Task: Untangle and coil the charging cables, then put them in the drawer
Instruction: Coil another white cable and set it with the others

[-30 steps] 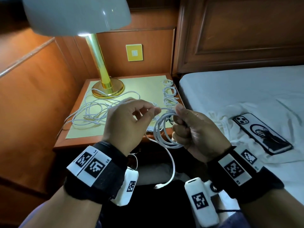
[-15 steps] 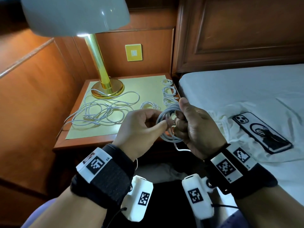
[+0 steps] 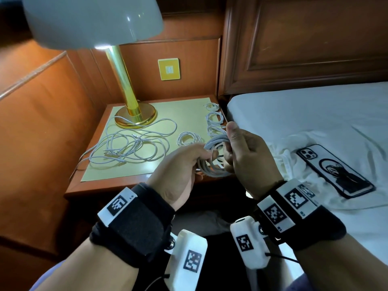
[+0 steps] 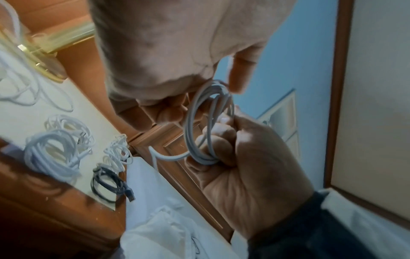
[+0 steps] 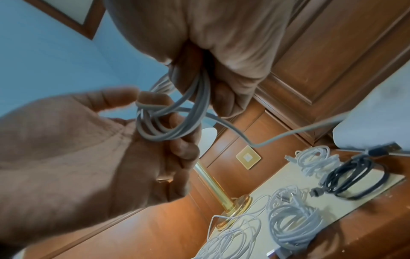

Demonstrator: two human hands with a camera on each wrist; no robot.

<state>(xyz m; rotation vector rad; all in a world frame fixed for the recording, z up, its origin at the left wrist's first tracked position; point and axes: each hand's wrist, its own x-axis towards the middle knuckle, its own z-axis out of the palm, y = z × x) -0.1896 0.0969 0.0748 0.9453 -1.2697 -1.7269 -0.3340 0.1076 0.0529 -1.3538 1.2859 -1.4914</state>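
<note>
Head view: both hands on one white cable coil point(image 3: 214, 158).
Left hand point(image 3: 180, 164) pinches its strands; right hand point(image 3: 245, 156) grip curls round the loops, above the table point(image 3: 109, 185).

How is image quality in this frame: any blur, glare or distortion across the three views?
Head view: mostly sharp, wide-angle bending at the edges, bright glare under the lamp shade. Left wrist view: coiled cable and right hand fairly clear, lamp base and nightstand cables motion-smeared. Right wrist view: left hand close and soft, strong distortion, black cable on the nightstand reasonably sharp.
</note>
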